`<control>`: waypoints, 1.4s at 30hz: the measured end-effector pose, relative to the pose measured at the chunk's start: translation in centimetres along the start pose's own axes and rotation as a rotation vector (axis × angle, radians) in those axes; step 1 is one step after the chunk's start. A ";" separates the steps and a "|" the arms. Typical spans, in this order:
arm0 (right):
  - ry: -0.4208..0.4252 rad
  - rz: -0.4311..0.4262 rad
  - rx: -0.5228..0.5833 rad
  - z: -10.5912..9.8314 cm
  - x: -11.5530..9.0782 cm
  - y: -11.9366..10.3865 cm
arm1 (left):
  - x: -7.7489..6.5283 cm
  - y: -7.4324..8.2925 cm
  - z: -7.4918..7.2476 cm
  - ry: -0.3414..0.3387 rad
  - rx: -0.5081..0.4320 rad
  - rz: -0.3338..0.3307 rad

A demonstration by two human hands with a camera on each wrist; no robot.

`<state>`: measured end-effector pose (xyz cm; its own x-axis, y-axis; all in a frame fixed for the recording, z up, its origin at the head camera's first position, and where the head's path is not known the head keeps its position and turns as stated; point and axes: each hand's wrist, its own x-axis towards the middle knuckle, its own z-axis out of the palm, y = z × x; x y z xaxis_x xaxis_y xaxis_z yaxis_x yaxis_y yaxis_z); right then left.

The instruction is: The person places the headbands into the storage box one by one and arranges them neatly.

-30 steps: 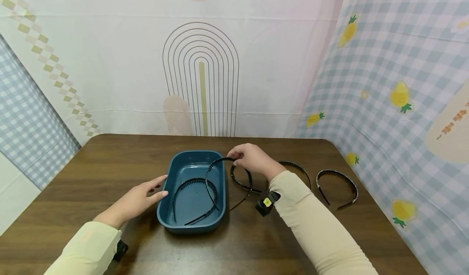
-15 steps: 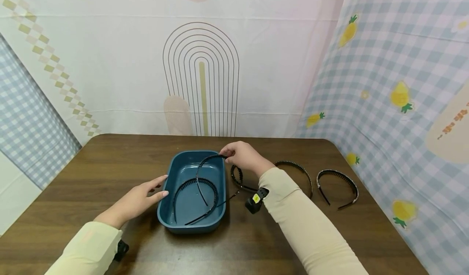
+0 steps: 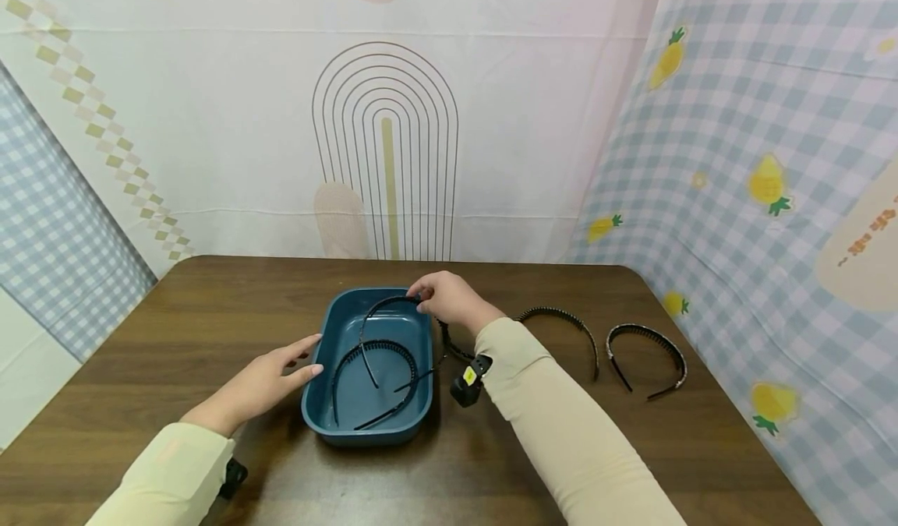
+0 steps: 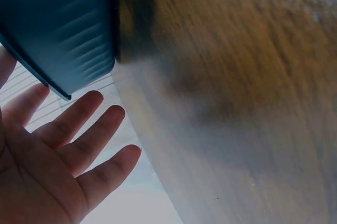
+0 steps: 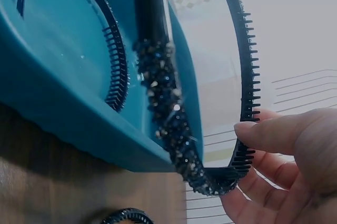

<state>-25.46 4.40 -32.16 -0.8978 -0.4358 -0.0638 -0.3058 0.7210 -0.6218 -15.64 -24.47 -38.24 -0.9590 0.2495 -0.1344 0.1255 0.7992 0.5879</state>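
My right hand [image 3: 452, 301] is over the right rim of a teal plastic bin [image 3: 372, 437]. Between its thumb and fingers it pinches a black headband with comb teeth and glittering beads [image 5: 168, 113]. The two ends of this headband hang down over the inside of the bin. Another black toothed headband [image 3: 382, 344] lies on the bin's floor. On the opposite side, my left hand [image 3: 256, 386] rests its fingertips and thumb against the left rim. The left wrist view shows its fingers spread beside the bin's ribbed outer wall [image 4: 79, 39].
Partly behind the right wrist, a dark headband [image 3: 456, 351] lies on the brown wooden table [image 3: 238, 296]. Farther right are another toothed headband [image 3: 578, 324] and a glittery headband [image 3: 641, 329]. Printed cloth hangs behind the table and along its right side.
The right hand has moved left with the held headband, bringing it from beside the bin's right rim to over its inside. The left hand has stayed at the rim.
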 end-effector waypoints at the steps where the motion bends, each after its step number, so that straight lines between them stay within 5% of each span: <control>1: -0.002 0.001 -0.004 0.1 0.1 -0.1 | 0.0 0.0 0.0 0.000 -0.004 -0.001; 42: -0.068 0.034 -0.084 4.7 1.4 -2.1 | -0.1 0.0 0.0 0.005 -0.005 0.004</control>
<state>-24.59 -0.24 -34.65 -0.8852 -0.4442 -0.1385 -0.3037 0.7771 -0.5512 -15.56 -24.52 -38.28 -0.9599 0.2497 -0.1276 0.1281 0.7953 0.5925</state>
